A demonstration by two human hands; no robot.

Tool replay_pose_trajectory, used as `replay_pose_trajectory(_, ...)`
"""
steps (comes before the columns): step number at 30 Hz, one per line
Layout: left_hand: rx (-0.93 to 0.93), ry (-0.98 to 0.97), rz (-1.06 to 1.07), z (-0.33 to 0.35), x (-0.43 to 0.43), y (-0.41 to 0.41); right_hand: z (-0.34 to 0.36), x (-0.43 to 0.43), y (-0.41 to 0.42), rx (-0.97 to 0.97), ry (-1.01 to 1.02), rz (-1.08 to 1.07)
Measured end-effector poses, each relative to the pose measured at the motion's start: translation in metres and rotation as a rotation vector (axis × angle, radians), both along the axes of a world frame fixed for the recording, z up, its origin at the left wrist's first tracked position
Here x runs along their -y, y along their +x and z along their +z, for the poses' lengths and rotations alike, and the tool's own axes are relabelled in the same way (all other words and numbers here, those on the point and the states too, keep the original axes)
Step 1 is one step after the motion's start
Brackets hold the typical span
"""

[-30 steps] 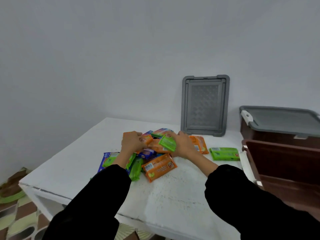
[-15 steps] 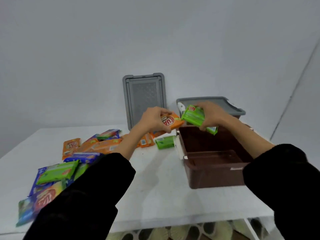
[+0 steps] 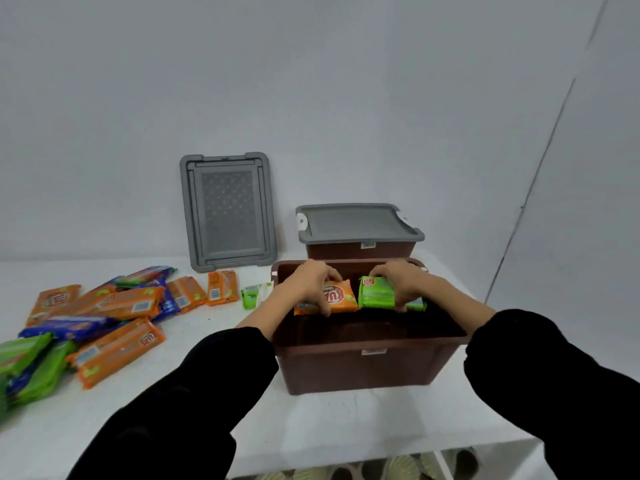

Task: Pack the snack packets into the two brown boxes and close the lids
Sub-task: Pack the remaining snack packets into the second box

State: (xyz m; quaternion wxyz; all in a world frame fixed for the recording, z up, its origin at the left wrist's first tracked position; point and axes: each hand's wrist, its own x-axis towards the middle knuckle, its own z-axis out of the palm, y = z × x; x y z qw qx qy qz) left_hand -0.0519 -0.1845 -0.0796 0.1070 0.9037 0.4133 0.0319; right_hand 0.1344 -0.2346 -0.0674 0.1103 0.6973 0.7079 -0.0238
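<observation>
Hands sit inside the open brown box [image 3: 367, 368]: our left hand [image 3: 313, 277] grips an orange packet [image 3: 337, 299] lettered "KUA", our right hand [image 3: 398, 278] grips a green packet [image 3: 375, 296] showing "UA". The box is smooth brown plastic, rectangular. Behind it we see a second brown box [image 3: 360, 251] under a grey lid [image 3: 356, 223]. A loose grey lid [image 3: 228, 211] leans on the wall. Glossy packets [image 3: 104, 317] lie to the left on the white table [image 3: 311, 420].

Open brown box [image 3: 346, 372] holds orange packet [image 3: 341, 300], green packet [image 3: 375, 296].
</observation>
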Motion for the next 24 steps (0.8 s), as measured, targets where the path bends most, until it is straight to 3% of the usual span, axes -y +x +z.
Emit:
replay_pose_trajectory(5,-0.119,-0.025,0.049,-0.032,-0.014,0.005,-0.037,-0.014,0.003,0.075,-0.044,0.09)
replay_pose_trajectory(11,-0.332,0.054,-0.061,-0.051,-0.014,0.019,-0.071,-0.019,0.004,0.106,0.023,0.172)
replay_pose_trajectory(15,-0.41,0.058,-0.078,-0.053,-0.013,0.019,-0.067,-0.019,0.006,0.12,-0.091,0.165)
replay_pose_trajectory(24,-0.378,0.084,-0.083,-0.05,-0.009,0.016,-0.063,-0.019,-0.001,0.091,-0.105,0.149)
